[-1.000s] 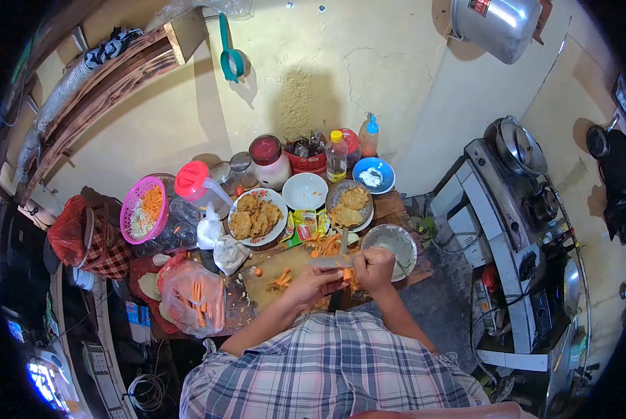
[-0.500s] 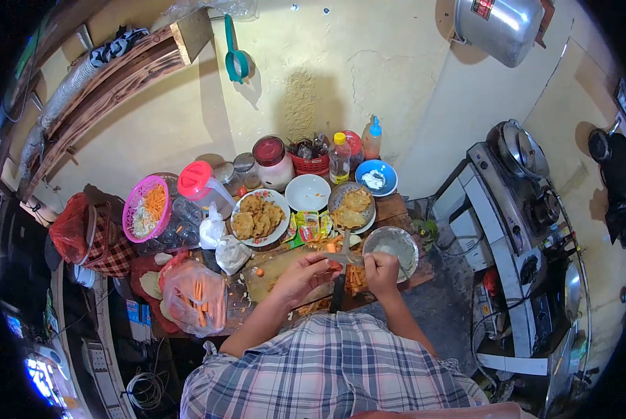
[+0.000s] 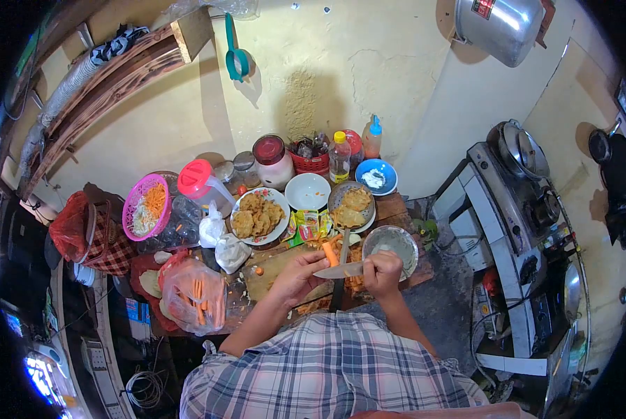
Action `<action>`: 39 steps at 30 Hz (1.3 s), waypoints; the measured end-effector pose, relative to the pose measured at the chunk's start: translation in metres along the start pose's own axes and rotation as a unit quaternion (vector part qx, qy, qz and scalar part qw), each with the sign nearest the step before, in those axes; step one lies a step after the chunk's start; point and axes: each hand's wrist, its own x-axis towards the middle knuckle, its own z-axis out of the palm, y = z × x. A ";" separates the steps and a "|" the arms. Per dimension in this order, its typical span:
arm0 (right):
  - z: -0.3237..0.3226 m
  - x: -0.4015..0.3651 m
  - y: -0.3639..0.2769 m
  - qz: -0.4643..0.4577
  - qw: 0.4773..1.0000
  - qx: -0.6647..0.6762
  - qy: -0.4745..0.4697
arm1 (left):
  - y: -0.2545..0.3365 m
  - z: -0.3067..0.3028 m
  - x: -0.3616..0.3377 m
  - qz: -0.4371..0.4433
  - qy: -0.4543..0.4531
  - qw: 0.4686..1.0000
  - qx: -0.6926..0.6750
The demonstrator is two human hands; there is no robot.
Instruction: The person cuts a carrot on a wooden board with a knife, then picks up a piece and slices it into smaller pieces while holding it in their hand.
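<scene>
My left hand point(image 3: 299, 275) holds an orange carrot point(image 3: 329, 253) up over the wooden cutting board point(image 3: 274, 269). My right hand point(image 3: 383, 271) grips a knife point(image 3: 339, 271) whose blade lies flat against the carrot's lower end. Carrot sticks point(image 3: 355, 282) and peelings lie on the board under and beyond my hands. My plaid sleeves and arms fill the lower middle of the view.
Behind the board stand a plate of fritters point(image 3: 258, 216), a white bowl point(image 3: 308, 191), a metal bowl point(image 3: 391, 244), jars, bottles and a blue bowl point(image 3: 375, 176). A plastic bag of carrots point(image 3: 195, 293) lies left. A gas stove point(image 3: 519, 192) stands right.
My left hand has lifted and turned the carrot so that it now points up. The knife has come back toward me, blade against the carrot.
</scene>
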 end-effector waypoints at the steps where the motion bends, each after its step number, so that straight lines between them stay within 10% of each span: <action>1: 0.000 0.000 0.000 0.000 1.000 0.000 0.000 | 0.001 0.002 -0.001 -0.001 -0.002 1.000 0.003; 39: 0.000 0.003 -0.003 -0.006 1.000 -0.022 -0.001 | -0.018 0.000 0.001 -0.042 -0.031 0.998 -0.045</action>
